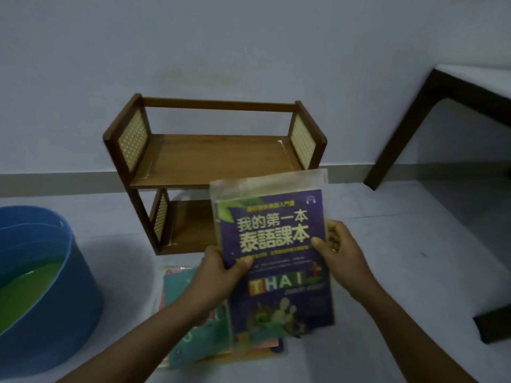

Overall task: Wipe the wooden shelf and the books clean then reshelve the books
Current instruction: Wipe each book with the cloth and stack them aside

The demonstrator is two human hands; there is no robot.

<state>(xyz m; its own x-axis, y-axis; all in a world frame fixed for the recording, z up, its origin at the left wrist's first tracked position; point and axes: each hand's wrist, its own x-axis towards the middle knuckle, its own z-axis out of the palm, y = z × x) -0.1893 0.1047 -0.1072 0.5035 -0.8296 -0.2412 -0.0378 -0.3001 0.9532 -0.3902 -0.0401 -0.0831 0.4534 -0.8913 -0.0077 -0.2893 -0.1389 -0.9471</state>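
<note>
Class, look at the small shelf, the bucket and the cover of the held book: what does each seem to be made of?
Shelf: brown wood with visible grain; side panels look like woven cane. Bucket: smooth blue plastic, probably. Purple book: printed paper, apparently in a clear plastic sleeve that juts past its top edge.

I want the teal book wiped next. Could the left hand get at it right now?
Probably not at once. The left hand grips the purple Thai book together with the right hand, and that book hangs over part of the teal book. Once freed, its left part lies open just below.
</note>
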